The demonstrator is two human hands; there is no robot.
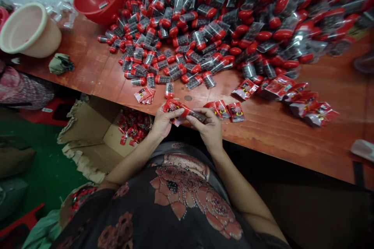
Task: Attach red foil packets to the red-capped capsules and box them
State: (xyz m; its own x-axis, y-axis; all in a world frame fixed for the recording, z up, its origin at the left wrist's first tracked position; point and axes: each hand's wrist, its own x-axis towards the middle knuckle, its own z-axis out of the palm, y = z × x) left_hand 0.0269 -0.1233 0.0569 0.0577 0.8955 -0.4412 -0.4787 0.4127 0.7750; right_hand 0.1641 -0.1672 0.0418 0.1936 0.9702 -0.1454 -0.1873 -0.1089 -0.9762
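Observation:
My left hand (163, 122) and my right hand (208, 128) meet at the near edge of the red-brown wooden table (96, 66). The left hand's fingers are closed on a small red printed packet (173, 106). The right hand pinches a clear tube with a red cap (195, 115), its capped end reaching into the packet. A huge pile of such red-capped tubes (222, 19) covers the far half of the table. Loose red packets (295, 99) lie to the right of my hands, and a few more red packets (224, 109) lie just beside them.
A red bowl (97, 0) and a cream bowl (29, 29) stand at the table's far left, with a crumpled grey-green cloth (60, 63) near them. An open cardboard box (96, 140) holding packed red packets sits on the floor at my left.

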